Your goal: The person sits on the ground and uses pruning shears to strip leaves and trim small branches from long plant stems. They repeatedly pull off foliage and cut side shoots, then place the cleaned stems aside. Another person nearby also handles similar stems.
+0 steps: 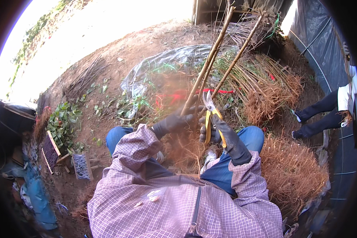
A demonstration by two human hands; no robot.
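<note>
My left hand [175, 121], in a dark glove, grips several bare-rooted saplings [207, 64] by their lower stems. The stems lean up and to the right, and their reddish-brown roots [183, 150] hang between my knees, partly blurred. My right hand [232, 141], gloved too, holds bypass pruning shears [208, 102] with yellow handles. Their metal blades point upward and look parted, close to the stems. Whether the blades touch a stem I cannot tell. A red ribbon [218, 90] lies behind the shears.
Bundled saplings [255, 86] lie ahead on the right, near plastic sheeting [145, 67]. A large mass of roots [294, 169] sits by my right side. Woven-seat stools [81, 166] and leafy cuttings [64, 125] are at left. Another person's legs [318, 110] show at far right.
</note>
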